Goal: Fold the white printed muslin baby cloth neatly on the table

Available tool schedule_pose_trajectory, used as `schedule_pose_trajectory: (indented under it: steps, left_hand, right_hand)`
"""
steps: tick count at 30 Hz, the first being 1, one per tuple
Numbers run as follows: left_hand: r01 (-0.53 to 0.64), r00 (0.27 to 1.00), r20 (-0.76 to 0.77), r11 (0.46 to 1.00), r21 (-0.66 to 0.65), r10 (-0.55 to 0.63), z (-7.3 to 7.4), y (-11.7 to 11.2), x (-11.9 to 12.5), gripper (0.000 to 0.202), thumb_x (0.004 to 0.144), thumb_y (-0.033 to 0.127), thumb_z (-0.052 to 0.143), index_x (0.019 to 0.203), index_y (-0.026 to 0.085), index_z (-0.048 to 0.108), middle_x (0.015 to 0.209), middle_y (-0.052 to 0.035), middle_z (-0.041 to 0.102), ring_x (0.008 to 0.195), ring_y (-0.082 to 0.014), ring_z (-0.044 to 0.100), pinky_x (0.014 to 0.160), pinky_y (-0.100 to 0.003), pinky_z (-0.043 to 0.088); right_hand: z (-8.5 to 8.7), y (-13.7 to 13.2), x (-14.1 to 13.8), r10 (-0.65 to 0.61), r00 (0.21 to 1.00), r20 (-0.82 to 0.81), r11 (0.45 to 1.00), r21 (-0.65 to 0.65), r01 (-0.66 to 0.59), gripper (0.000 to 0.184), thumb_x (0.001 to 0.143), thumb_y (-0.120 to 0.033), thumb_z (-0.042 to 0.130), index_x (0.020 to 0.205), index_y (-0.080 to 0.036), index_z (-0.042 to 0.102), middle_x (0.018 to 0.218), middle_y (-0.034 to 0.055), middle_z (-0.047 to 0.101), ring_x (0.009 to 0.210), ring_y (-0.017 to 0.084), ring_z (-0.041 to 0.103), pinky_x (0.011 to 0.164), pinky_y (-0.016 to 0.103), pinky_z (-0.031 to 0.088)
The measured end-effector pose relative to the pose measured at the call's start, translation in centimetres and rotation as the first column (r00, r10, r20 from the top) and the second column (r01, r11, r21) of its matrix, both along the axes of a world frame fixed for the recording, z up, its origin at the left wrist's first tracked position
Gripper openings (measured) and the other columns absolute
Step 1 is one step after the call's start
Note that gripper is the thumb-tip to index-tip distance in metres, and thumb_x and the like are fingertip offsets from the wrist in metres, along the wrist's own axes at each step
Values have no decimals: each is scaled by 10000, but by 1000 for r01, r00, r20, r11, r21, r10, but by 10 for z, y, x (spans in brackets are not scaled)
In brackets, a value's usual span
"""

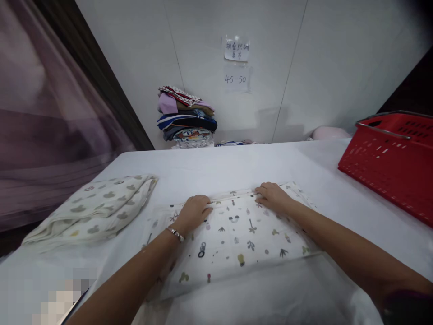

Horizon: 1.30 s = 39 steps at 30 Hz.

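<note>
A white cloth printed with small plants, dots and rainbows lies folded in a rectangle on the white table before me. At its far edge, left of centre, my left hand grips the cloth, its fingers bent together over the fold; a bracelet circles that wrist. My right hand holds the same far edge further right, fingers curled and closed on the fabric. The fingertips of both hands are partly hidden. Between the hands runs a narrow fold of the cloth.
A folded cream cloth with grey-green shapes rests on the table's left. A red basket with a metal handle stands at the right. Behind the table are a stack of folded fabrics and a wall with paper signs. Curtains hang left.
</note>
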<state>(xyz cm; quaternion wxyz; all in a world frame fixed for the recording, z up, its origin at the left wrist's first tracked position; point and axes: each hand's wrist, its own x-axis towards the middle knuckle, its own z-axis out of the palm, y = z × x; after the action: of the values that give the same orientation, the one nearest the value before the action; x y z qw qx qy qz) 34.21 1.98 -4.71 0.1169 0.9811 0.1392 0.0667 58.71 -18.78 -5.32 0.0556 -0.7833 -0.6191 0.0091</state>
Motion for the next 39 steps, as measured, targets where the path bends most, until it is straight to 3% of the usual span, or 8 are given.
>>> schedule_pose_trajectory:
  steps: [3,6,11,16,24,32,36,39]
  left_hand:
    - [-66,997,-32,998,-12,66,2,1,1,146,769,293,535,865,185,555,854,-43,614,835,-202,552,796,-357,408]
    - [-95,994,-53,995,-27,93,4,1,1,289,762,298,539,1029,189,530,914,-45,607,807,-190,561,750,-330,419]
    - [-6,998,-70,998,-59,2,12,3,5,273,841,400,421,909,193,586,917,-53,589,827,-183,560,719,-299,424]
    - [-158,986,-78,979,-126,149,10,10,17,325,855,450,369,888,203,578,881,-45,631,828,-201,569,684,-303,412]
    - [-211,977,-19,967,-142,210,-7,12,19,363,855,482,353,967,224,581,952,-36,661,864,-199,587,716,-300,413]
    - [-247,968,39,969,11,247,-15,9,20,366,856,416,399,1050,162,577,1041,-91,638,982,-234,553,859,-379,405]
    - [-163,976,161,981,108,145,-14,-12,5,423,864,385,406,1212,158,487,1258,-117,527,1196,-244,427,1001,-430,318]
    - [-28,994,113,984,174,8,-20,-28,-13,490,865,453,386,1289,212,430,1400,-95,393,1321,-258,277,1069,-489,209]
  right_hand:
    - [3,3,3,-33,999,26,998,-52,34,217,804,-372,562,886,-180,623,930,85,597,917,227,515,823,334,332]
    - [8,4,5,-17,999,-33,997,-76,15,187,785,-361,575,804,-180,619,909,76,600,886,205,525,789,300,340]
    - [19,-2,7,-96,981,-168,990,-117,77,199,811,-367,523,862,-194,608,810,56,637,756,186,557,646,259,352]
    - [16,6,17,-240,936,-256,971,-79,227,280,834,-425,471,971,-221,606,908,51,661,806,192,578,632,245,363]
    - [0,13,26,-284,939,-196,959,-71,276,371,814,-519,476,949,-211,634,959,61,669,847,208,582,646,254,363]
    - [-5,14,30,-257,965,-46,961,-120,250,489,812,-614,414,930,-201,647,911,81,679,836,227,594,716,297,368]
    - [-4,4,41,-197,980,-22,974,-117,193,594,813,-657,358,1062,-187,623,1046,106,650,944,256,572,836,358,353]
    - [-1,-14,55,-249,968,-24,965,-92,246,607,836,-630,336,1182,-188,567,1130,116,615,1031,268,539,889,375,339]
